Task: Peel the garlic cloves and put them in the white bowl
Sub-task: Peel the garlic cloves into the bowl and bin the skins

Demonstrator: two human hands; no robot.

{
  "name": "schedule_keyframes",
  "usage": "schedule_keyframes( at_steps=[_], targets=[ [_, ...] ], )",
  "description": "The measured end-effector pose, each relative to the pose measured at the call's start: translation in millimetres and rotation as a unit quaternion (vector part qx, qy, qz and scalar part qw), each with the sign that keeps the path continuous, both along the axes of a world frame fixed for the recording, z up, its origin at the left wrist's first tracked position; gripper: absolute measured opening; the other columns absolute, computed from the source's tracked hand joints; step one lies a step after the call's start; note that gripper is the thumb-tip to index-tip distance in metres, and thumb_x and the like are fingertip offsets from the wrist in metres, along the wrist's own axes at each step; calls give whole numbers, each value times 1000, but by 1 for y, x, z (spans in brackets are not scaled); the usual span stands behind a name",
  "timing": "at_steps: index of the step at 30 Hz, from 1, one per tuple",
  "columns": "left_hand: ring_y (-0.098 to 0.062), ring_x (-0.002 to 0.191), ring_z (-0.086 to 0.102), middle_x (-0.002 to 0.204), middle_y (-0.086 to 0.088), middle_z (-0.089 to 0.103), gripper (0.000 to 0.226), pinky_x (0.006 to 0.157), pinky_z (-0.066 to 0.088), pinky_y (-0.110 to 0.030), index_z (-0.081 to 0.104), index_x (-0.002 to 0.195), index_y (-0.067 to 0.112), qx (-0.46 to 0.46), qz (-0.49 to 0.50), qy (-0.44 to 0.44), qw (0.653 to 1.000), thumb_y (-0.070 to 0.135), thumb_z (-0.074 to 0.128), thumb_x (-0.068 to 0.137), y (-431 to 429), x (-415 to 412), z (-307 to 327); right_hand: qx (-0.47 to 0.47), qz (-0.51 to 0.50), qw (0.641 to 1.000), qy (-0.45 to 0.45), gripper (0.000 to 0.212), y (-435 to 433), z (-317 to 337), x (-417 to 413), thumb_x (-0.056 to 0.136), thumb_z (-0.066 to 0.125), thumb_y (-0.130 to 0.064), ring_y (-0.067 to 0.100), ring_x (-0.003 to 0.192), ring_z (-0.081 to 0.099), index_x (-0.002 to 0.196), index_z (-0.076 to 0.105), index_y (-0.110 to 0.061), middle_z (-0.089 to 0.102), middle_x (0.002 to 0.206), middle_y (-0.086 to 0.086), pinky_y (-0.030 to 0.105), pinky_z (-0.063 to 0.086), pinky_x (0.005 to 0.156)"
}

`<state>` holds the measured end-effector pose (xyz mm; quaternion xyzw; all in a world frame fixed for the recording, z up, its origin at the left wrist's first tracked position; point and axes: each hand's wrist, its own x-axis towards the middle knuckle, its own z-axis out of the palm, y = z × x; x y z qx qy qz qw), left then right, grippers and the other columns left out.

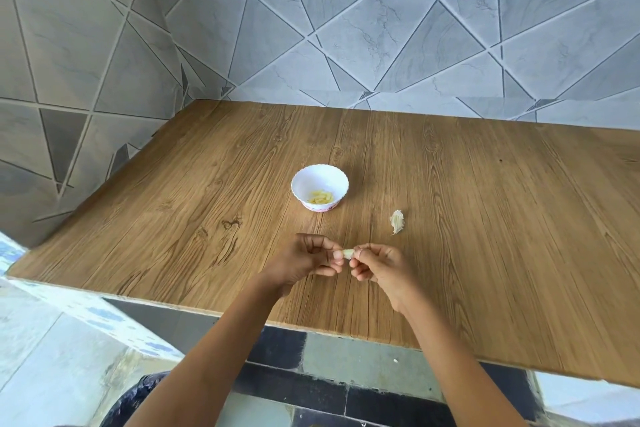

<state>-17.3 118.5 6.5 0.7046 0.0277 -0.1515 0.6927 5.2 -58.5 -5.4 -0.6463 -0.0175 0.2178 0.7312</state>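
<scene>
Head view – garlic clove pinched between both hands' fingers.

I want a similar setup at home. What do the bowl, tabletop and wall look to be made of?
Bowl: glossy white, scalloped rim, pink print near the base; melamine or ceramic, cannot tell which. Tabletop: matte wood-grain with a thin pale edge, likely laminate on board. Wall: grey marbled tiles with pale grout lines, probably ceramic.

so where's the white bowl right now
In the head view, the white bowl stands near the middle of the wooden table, just beyond the left hand and left of the loose garlic piece.
</scene>
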Motion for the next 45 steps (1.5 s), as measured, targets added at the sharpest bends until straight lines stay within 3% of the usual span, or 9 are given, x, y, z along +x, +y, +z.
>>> schedule_keyframes(
  at_steps=[9, 12, 17, 26, 29, 32, 34, 40, 45],
  targets=[
    [-20, 71, 63, 76, -13, 70, 12, 76, 55, -37, 70, 78, 12, 137, 84, -75, 984, 2, 77, 75, 3, 5, -3, -268, -11, 917, -296, 9, -1, -18, 2, 82, 72, -16, -1, 55, 54, 74, 67, -15, 62, 63, -13, 11, 40, 54],
    [-9, 70, 64, 75, -6, 71, 13, 73, 54, -24, 71, 79, 13, 198, 80, -111, 971, 4, 77, 74, 1, 7, -4, -236, -17, 935, -264, 14, 2, -14, 3, 82, 72, -14, -6, 71, 58, 94, 69, -21, 65, 80, -14, 12, 47, 64],
    [-7, 69, 64, 75, 0, 70, 8, 69, 52, -16, 71, 83, 6, 247, 68, -179, 950, 4, 75, 77, -3, 6, 0, -121, -7, 983, -139, 8, 3, -4, 1, 87, 65, -9, 7, 64, 62, 85, 70, -15, 70, 76, 2, 17, 51, 60],
    [-11, 72, 68, 76, -6, 70, 16, 68, 55, -19, 65, 90, 2, -143, 63, 3, 988, 8, 67, 75, -6, -1, 5, 112, -29, 992, 42, 12, 10, 6, -3, 89, 54, 4, 7, 61, 61, 85, 64, -2, 65, 67, 4, 16, 52, 63],
    [-12, 70, 69, 76, -8, 71, 13, 65, 56, -19, 65, 89, 3, -198, 89, 72, 974, 4, 66, 76, -6, -1, 6, 53, -33, 998, -9, 11, 11, 0, -4, 90, 56, 0, 7, 62, 59, 85, 65, -5, 65, 67, 0, 16, 51, 63],
    [-11, 66, 64, 71, -4, 68, 5, 62, 53, -18, 67, 85, 4, -25, 119, 14, 992, 0, 66, 84, -7, -1, 0, -192, -66, 942, -269, 10, 12, -12, -6, 88, 63, -4, 2, 60, 58, 82, 68, -10, 64, 68, -7, 12, 47, 57],
    [-12, 64, 59, 69, -4, 66, 5, 62, 51, -21, 69, 83, 5, 74, 147, -31, 986, 1, 67, 84, -10, 0, -4, -225, -87, 910, -337, 8, 15, -15, -8, 85, 66, -3, 1, 63, 60, 83, 71, -9, 65, 69, -9, 9, 46, 54],
    [-13, 66, 59, 73, -9, 66, 7, 61, 52, -21, 70, 85, 3, 104, 170, -56, 978, -1, 64, 86, -5, 1, 0, -69, -111, 982, -135, 22, 10, -11, -8, 83, 68, 0, 11, 70, 68, 80, 71, -21, 72, 73, -1, 24, 56, 68],
    [3, 60, 53, 76, 9, 64, 10, 59, 39, -4, 76, 89, 14, 371, 106, -151, 910, 19, 68, 86, -2, 1, -1, -18, -117, 988, -97, 19, 8, -6, -11, 82, 67, 3, 9, 68, 67, 82, 71, -17, 72, 74, -2, 18, 54, 67]
  ],
)
